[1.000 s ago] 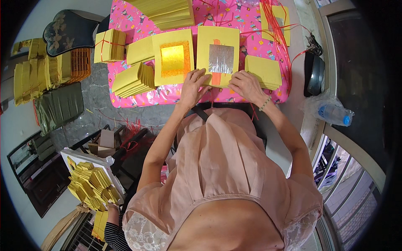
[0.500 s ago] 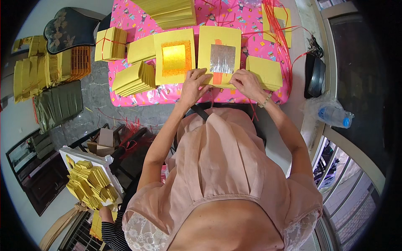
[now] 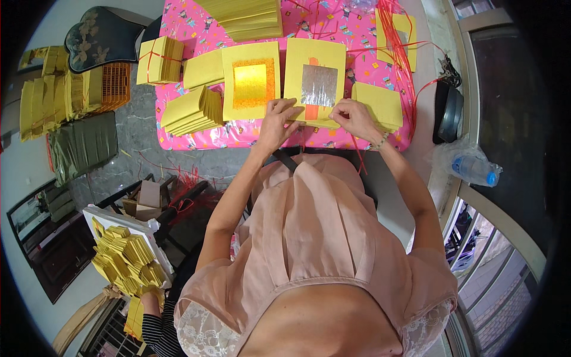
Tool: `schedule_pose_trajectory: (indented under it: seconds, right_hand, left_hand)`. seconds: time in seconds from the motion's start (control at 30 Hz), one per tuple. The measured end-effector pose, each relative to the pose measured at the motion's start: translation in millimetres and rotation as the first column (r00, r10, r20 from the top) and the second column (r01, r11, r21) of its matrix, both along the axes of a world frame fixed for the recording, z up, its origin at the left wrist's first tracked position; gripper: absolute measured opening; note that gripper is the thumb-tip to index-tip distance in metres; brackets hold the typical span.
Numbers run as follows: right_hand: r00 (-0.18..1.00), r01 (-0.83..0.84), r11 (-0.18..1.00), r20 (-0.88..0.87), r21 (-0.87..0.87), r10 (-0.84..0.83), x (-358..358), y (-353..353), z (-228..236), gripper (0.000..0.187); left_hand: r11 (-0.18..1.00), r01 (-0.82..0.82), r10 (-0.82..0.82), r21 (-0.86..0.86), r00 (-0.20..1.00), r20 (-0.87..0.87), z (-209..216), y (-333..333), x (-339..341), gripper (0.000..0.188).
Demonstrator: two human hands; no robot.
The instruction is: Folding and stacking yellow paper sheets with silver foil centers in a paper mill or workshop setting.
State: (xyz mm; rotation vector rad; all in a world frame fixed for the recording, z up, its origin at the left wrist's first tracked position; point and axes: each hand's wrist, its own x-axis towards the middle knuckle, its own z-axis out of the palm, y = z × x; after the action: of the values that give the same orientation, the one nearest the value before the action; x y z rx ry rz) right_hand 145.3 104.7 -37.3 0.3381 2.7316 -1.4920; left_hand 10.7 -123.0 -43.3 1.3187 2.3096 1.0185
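A yellow joss paper sheet (image 3: pixel 294 55) with a silver foil square (image 3: pixel 319 84) and an orange strip lies in front of me on the table. At its near left corner, my left hand (image 3: pixel 277 122) has its fingers bent over the paper, thumb at the near edge. My right hand (image 3: pixel 357 120) pinches the near right edge between thumb and fingers. The near edge appears slightly raised or folded. Just left lies another yellow sheet (image 3: pixel 228 77) bearing a gold square on an orange patch. Folded yellow papers (image 3: pixel 376 102) sit beside my right hand.
The table has a pink patterned cover (image 3: pixel 250 134). A fanned stack (image 3: pixel 190 112), a tied bundle (image 3: pixel 159 59) and a large stack (image 3: pixel 253 18) surround the sheets. Red ties (image 3: pixel 394 41) hang at right, near a plastic bottle (image 3: pixel 476 168). Another person's hand (image 3: pixel 151 302) is at lower left.
My right hand has shifted slightly along the near edge of the silver-foil sheet, its fingers closer together. My left hand stays at the left corner. The whole view has moved a little.
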Motion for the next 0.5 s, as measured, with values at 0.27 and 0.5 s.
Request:
schedule_pose_trajectory:
  seconds: [0.27, 0.5]
  right_hand:
    - [0.999, 0.006, 1.0, 0.043, 0.003, -0.006, -2.4, 0.7, 2.5, 0.02]
    - [0.999, 0.007, 1.0, 0.034, -0.004, -0.007, -3.0, 1.6, -2.8, 0.019]
  left_hand:
    - [1.0, -0.012, 0.012, 0.002, 1.0, 0.012, -1.0, 0.0, 0.7, 0.041]
    - [1.0, -0.02, 0.02, 0.004, 1.0, 0.015, -3.1, -0.3, 0.6, 0.042]
